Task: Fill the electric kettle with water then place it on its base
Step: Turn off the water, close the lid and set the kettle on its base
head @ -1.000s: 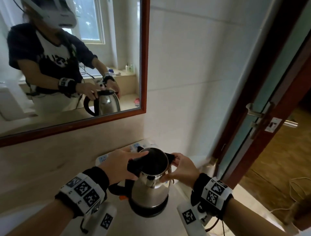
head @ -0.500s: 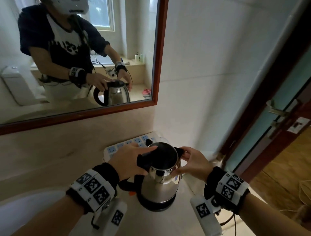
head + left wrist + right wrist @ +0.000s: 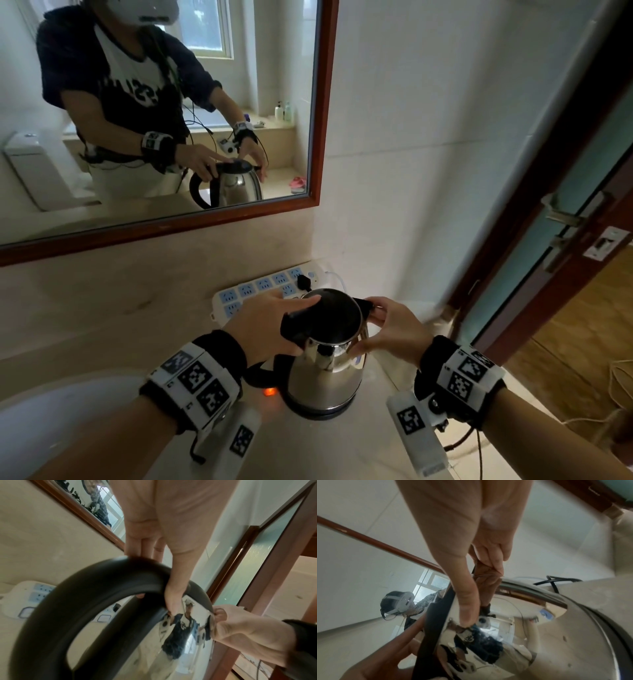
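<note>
A stainless steel electric kettle [image 3: 325,373] with a black lid [image 3: 329,315] stands on its dark base [image 3: 318,413] on the counter; an orange light [image 3: 269,391] glows at the foot of the handle. My left hand [image 3: 274,325] grips the top of the black handle [image 3: 96,585], fingers reaching over the lid and thumb [image 3: 173,588] curled underneath. Opposite it, my right hand [image 3: 390,330] holds the spout side, thumb [image 3: 467,601] pressed on the steel wall [image 3: 522,635] and fingers up at the rim.
A white power strip [image 3: 260,291] with a black plug [image 3: 304,282] lies just behind the kettle against the backsplash. A wood-framed mirror [image 3: 322,137] hangs above. A white basin [image 3: 51,428] sits at lower left, and a door [image 3: 565,240] stands at right.
The head view has swung a little. Both hands stay on the top of the kettle, and the kettle stands in the same spot on its base.
</note>
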Motion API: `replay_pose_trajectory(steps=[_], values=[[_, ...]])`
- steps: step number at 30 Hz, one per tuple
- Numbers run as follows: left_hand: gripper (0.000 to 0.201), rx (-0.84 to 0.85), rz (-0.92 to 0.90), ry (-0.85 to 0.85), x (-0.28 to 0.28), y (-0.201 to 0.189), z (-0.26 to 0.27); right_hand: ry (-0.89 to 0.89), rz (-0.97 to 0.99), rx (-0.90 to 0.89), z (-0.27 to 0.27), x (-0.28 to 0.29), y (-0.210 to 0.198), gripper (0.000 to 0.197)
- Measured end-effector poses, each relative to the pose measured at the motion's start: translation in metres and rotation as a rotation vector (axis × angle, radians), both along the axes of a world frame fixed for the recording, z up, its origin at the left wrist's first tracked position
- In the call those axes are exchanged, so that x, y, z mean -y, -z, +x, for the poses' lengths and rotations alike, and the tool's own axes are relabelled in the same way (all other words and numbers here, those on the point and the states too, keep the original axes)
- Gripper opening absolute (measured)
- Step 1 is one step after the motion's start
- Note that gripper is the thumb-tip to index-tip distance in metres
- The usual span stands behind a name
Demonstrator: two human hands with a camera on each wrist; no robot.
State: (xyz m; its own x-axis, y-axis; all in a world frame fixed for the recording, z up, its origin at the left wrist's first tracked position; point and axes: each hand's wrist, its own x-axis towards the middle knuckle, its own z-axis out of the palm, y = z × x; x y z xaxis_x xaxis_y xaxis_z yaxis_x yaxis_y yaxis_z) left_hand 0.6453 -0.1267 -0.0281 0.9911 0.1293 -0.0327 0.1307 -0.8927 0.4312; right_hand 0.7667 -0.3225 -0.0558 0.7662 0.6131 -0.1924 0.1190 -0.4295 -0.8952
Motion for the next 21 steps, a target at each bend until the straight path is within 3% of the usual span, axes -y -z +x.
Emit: replay_pose_trajectory(steps=[13, 18, 21], values=[[0.079, -0.019, 0.005, -0.035, 0.011, 0.0, -0.009, -0.147, -0.067, -0.021, 0.012, 0.0, -0.007, 0.072], [0.073, -0.03, 0.004, -0.051, 0.021, -0.004, -0.014, -0.186, -0.23, 0.054, 0.014, -0.002, -0.019, 0.111], [0.069, -0.042, 0.017, -0.064, 0.027, -0.006, -0.016, -0.132, -0.21, 0.047, 0.003, 0.001, -0.021, 0.11]])
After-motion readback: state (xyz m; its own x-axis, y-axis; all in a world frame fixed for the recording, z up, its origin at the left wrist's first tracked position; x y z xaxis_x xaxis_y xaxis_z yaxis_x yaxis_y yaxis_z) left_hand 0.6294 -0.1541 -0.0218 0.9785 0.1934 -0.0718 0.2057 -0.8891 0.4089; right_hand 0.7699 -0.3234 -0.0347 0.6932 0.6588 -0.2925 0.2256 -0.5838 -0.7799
